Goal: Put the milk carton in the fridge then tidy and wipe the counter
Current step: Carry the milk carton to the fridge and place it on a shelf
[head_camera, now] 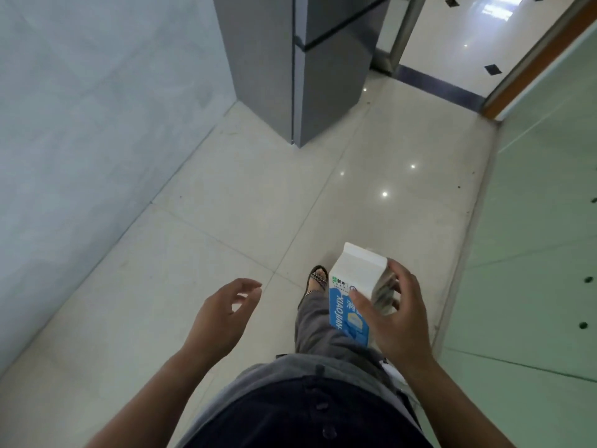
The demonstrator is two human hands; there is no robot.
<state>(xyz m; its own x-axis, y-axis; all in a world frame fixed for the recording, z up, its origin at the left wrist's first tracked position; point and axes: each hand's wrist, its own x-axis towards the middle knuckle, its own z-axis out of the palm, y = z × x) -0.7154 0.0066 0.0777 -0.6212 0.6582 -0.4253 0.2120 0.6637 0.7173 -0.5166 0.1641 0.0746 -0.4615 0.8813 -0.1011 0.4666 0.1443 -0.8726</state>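
Observation:
A white and blue milk carton (352, 286) is held upright in my right hand (397, 315), low in the view and above the floor. Fingers wrap its right side and the thumb presses its front. My left hand (223, 315) hangs free to the left of the carton, fingers apart and holding nothing. The grey fridge (310, 59) stands ahead at the top centre with its doors closed, a dark seam dividing upper and lower door. The counter is not in view.
A pale wall (97, 108) runs along the left up to the fridge. A frosted glass partition (542, 221) lines the right. Glossy beige floor tiles (258, 205) stretch between them. A doorway with a dark threshold (439, 85) opens beyond the fridge. My sandalled foot (318, 279) is forward.

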